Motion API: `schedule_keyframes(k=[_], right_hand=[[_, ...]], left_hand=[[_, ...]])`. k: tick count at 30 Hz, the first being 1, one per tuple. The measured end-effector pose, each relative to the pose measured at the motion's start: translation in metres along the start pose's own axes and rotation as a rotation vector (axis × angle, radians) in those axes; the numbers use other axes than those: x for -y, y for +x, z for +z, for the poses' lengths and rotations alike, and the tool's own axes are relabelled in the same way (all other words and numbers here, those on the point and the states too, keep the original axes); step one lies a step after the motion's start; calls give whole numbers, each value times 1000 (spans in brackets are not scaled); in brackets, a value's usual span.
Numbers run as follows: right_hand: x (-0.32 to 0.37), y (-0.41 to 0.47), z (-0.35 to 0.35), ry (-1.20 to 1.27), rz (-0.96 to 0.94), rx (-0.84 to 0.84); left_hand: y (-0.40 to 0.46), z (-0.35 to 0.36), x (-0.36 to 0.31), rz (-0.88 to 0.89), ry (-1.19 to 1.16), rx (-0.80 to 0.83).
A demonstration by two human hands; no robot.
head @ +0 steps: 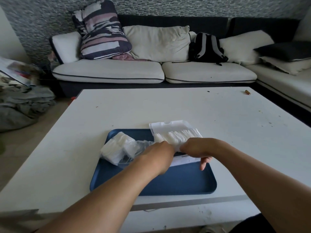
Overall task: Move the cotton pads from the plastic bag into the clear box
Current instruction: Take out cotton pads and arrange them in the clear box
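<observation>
Two hands, our left hand [159, 153] and right hand [193, 148], reach forward side by side, fingers curled on cotton pads [178, 136] in one clear box [170, 127], one plastic bag [121, 148], one blue tray [176, 180].

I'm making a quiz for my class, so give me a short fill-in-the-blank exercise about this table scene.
1. The crinkled plastic bag and the clear box sit on a ____ tray.
2. Both hands, left hand and right hand, meet at the row of white cotton pads in the ____.
3. On the sofa rests a black ____.

Missing words: blue; clear box; backpack
</observation>
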State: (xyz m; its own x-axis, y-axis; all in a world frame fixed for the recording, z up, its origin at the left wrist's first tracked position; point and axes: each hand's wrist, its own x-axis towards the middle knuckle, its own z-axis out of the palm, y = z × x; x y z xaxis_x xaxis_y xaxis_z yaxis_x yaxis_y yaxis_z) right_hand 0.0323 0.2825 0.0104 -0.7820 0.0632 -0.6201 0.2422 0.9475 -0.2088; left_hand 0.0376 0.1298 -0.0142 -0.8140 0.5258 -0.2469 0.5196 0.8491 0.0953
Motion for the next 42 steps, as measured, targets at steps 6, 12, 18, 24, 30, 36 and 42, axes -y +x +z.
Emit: schedule_keyframes(k=[6,12,18,24,30,36,42], right_hand=[[22,-14,-10,311,-361,-255],[44,-5,13,86,-581,-147],[80,12,40,-24,-667,-263],[95,23,47,-68,-848,-420],[100,13,29,-60,-793,-522],[96,12,25,-198,-718,-508],[92,11,29,-266,-688,-554]], left_hand=[[-18,-41,21,97,-319,-157],[-54,-54,136,-259,-423,-323],[-35,-2,156,-403,-451,-25],[-34,-7,161,-383,-683,-29],[-36,-22,157,-347,-875,-60],[-39,-18,159,-330,-1021,-22],[-38,-17,157,-277,-1023,-4]])
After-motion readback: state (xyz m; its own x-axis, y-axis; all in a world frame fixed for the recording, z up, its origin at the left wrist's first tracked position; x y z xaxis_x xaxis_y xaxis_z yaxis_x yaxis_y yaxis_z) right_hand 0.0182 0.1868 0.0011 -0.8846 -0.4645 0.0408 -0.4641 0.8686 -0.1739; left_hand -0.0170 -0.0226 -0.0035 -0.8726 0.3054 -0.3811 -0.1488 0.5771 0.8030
